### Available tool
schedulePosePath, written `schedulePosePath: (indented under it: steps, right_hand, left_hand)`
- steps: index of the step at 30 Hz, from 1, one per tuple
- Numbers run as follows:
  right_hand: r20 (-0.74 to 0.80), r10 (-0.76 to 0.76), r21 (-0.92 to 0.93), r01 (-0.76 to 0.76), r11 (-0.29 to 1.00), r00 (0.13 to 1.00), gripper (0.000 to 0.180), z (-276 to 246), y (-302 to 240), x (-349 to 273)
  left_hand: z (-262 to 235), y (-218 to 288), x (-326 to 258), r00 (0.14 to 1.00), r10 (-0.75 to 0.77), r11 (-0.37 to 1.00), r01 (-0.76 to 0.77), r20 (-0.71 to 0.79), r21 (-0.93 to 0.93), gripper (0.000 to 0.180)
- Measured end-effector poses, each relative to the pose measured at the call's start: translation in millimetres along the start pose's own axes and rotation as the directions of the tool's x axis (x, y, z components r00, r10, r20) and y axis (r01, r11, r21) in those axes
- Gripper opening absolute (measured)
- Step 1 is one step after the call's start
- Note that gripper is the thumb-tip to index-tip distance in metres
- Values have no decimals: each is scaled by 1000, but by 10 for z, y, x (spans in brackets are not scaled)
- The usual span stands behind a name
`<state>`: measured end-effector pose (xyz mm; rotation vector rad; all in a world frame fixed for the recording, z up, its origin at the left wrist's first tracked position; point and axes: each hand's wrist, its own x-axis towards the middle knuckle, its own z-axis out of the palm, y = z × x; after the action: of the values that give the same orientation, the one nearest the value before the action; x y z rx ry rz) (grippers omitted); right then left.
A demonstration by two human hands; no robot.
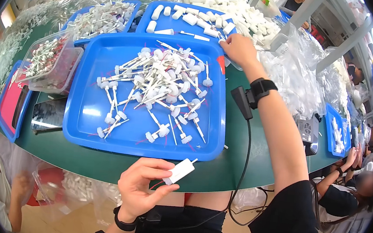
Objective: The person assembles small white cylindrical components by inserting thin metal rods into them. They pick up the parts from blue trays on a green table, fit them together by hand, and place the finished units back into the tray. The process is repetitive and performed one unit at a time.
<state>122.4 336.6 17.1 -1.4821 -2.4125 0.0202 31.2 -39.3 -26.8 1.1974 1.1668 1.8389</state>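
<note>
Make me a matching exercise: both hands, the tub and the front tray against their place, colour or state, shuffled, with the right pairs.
1. Left hand
2. Right hand
3. Tub
4. Front tray

A. Blue, heaped with white parts
B. Pinching a white block
C. Clear plastic, holding small parts
D. At the right end of the far tray

Pairs: 1-B, 2-D, 3-C, 4-A

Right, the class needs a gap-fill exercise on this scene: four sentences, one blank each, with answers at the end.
The white block is in the person's ____ hand.
The wristband behind the right hand is ____.
The large front tray is ____.
The table under it is ____.

Missing words: left; black; blue; green.
</note>
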Motion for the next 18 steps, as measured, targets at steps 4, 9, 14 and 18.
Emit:
schedulePosePath:
  steps: [4, 9, 14, 18]
  right_hand:
    - [39, 39, -5, -39, 999, 998, 41, -26, -91, -173]
    - [-147, 34, 356, 20, 934, 989, 35, -165, 108, -325]
    - [-345, 128, 274, -30, 961, 930, 27, -104, 1026, -142]
    - [-163, -65, 56, 75, 996, 985, 46, -12, 1214, 153]
  left_hand:
    - [-13, 7, 10, 1000, 3, 1000, -3, 0, 4, 26]
    - [1, -4, -16, 998, -57, 997, 55, -30, -52, 25]
    - [31, -19, 10, 1000, -29, 999, 29, -8, -13, 25]
    - [44, 2, 46, 1000, 0, 1000, 0, -11, 23, 26]
